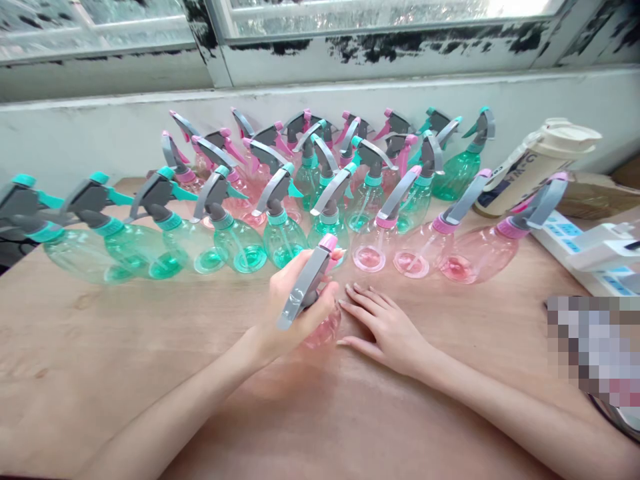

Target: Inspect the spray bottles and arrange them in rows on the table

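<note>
My left hand [300, 300] is wrapped round the neck of a pink spray bottle [324, 328], just below its grey trigger head with the pink nozzle. The bottle stands close to the tabletop, its body partly hidden by the hand. My right hand [387, 327] lies flat on the wood just right of it, fingers spread and holding nothing; whether the fingertips touch the bottle I cannot tell. Beyond the hands runs a front row of spray bottles, green ones [241, 245] to the left and pink ones [370, 250] to the right.
More green and pink spray bottles [457, 175] crowd behind the front row, against the wall below the window. A cream flask [537, 167] stands back right, near a cardboard box [595, 193] and a white power strip [570, 253]. A blurred-out phone-like object [595, 347] lies at the right edge.
</note>
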Motion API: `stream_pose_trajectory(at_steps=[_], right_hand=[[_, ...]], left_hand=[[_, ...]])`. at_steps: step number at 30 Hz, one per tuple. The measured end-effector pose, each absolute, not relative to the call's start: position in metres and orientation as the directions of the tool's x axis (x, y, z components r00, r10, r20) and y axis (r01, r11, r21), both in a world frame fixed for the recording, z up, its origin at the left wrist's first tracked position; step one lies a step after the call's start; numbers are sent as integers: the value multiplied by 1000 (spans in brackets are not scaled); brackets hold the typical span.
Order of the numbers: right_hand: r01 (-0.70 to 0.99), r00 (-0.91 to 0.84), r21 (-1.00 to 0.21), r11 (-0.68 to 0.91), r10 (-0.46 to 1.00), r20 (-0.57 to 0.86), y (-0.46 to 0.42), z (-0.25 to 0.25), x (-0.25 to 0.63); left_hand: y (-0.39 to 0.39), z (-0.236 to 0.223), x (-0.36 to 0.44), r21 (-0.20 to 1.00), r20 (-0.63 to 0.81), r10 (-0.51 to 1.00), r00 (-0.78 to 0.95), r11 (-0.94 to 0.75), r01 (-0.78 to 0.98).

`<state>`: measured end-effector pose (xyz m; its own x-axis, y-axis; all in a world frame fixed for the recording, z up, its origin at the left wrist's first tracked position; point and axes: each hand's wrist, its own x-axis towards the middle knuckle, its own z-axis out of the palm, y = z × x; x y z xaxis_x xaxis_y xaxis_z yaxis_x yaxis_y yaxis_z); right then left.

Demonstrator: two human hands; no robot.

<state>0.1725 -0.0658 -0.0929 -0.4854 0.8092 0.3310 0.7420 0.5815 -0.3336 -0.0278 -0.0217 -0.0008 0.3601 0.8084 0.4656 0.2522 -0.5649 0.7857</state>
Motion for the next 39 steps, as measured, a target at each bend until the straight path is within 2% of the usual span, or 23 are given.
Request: stream_pose_trajectory(at_steps=[15, 21, 26, 34, 39], right_hand=[[737, -490, -337, 586, 806, 333, -65, -95, 173], [737, -488, -342, 583, 809, 328, -65, -95, 173], [735, -492, -339, 587, 806, 329, -65, -94, 173], [743, -497, -320, 588, 805, 324, -65, -93, 173], [746, -494, -327, 580, 811, 312, -65, -93, 173]], left_hand=[[-22, 1, -26, 785, 464, 806, 368, -566, 251], [-20, 6, -27, 762, 415, 822, 390, -548, 346], [-20, 11, -28, 729, 436, 815, 381, -568, 383], [-23, 8, -29, 795, 404, 832, 380, -525, 303], [-24, -1, -29, 759, 476, 807, 350, -577, 300]])
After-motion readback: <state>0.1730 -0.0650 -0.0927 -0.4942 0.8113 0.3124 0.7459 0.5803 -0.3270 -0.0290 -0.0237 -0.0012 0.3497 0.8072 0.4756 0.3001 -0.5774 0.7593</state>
